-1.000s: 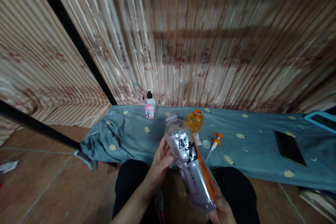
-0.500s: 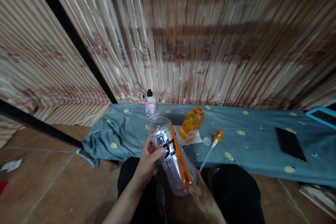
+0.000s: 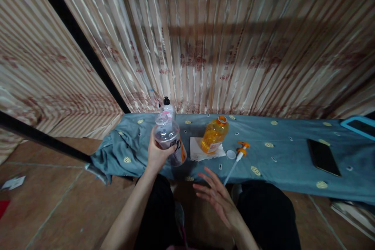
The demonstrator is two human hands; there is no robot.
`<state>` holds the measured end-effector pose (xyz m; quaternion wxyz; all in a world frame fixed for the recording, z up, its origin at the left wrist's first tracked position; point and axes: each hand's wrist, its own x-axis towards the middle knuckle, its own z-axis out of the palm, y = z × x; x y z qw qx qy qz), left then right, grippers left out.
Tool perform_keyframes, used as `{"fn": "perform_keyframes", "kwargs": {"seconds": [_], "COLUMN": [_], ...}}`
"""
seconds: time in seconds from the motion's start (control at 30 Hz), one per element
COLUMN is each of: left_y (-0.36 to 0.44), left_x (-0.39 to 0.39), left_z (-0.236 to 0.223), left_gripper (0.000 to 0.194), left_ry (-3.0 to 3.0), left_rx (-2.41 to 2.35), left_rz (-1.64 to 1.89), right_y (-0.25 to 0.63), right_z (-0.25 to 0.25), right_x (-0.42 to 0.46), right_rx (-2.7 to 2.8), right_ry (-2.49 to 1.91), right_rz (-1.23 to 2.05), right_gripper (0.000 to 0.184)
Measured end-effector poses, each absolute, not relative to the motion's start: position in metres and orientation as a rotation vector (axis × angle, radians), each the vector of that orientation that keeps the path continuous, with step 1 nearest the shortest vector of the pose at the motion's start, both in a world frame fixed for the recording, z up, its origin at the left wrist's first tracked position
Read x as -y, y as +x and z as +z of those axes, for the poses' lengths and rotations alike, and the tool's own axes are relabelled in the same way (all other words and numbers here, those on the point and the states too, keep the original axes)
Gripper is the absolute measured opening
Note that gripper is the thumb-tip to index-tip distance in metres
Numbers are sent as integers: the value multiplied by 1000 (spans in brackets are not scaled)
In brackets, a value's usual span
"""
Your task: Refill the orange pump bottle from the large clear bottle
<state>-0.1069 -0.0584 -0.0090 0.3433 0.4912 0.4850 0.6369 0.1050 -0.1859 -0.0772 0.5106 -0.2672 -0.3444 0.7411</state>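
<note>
Clear plastic bottle [image 3: 169,138] stands upright, clasped in the left hand [image 3: 156,155]; right hand [image 3: 218,197] hovers spread, empty.

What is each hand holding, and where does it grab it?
The left hand grips the clear plastic bottle with the orange label around its upper body. The right hand is open, holding nothing.

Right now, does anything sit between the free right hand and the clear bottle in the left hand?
Nothing visible: the open right hand hovers below the clear plastic bottle, which the left hand grips.
</note>
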Motion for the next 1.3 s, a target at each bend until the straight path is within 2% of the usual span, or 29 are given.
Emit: {"fn": "perform_keyframes", "kwargs": {"seconds": [0.23,0.37,0.6,0.67,0.7,0.77,0.83,0.97,1.07,1.17,1.3], "left_y": [-121,-125,-126,-123,-120,-108,-88,-39,-8,9,16], "left_x": [39,42,68,92,105,125,128,71,8,-33,-46], "left_z": [-34,-44,-41,-36,-35,-34,-38,-57,-76,-98,-122], "left_gripper": [92,99,113,100,87,56,37,34,30,30,31], "left_ry": [1541,1515,1458,1404,1378,1373,1374,1297,1290,1293,1392], "left_rx": [-1597,-1656,-1582,-1602,-1571,-1457,-1340,-1195,-1333,-1499,-1575], "left_rz": [1593,1546,1680,1779,1802,1716,1586,1570,1589,1549,1453], "right_y": [134,145,158,162,163,163,160,146,136,131,131], "right_z": [-86,-85,-82,-83,-83,-84,-83,-75,-71,-72,-72], "right_x": [199,197,160,141,130,108,88,57,42,34,31], "right_rx": [793,895,1060,1103,1117,1152,1213,1310,1303,1263,1240], "right_ry": [-723,-808,-1067,-1111,-1133,-1179,-1224,-1273,-1277,-1320,-1379], "right_rz": [1728,1691,1330,1170,1090,925,818,714,707,670,642], "right_gripper": [50,46,60,73,82,105,118,131,131,125,110]}}
